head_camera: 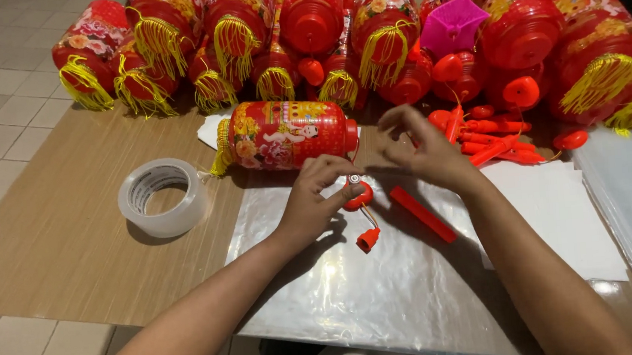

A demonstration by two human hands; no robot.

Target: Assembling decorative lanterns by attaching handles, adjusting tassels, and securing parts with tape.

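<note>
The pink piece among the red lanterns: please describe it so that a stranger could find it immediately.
Look at the row of red lanterns along the far edge of the wooden table. Right of the middle, a small pink faceted cap rests on top of them. It is the only pink thing there; its neighbours are red with yellow tassels.

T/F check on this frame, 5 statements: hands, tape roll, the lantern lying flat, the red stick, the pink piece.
1. The left hand pinches a small round red part. True.
2. The tape roll sits to the right of both hands. False: it lies to their left, on the wooden table.
3. One red lantern lies on its side just beyond the hands. True.
4. The right hand grips the red stick. False: the stick lies loose on the clear plastic sheet, below that hand.
5. The pink piece lies on the plastic sheet. False: it rests up among the piled lanterns.
</note>
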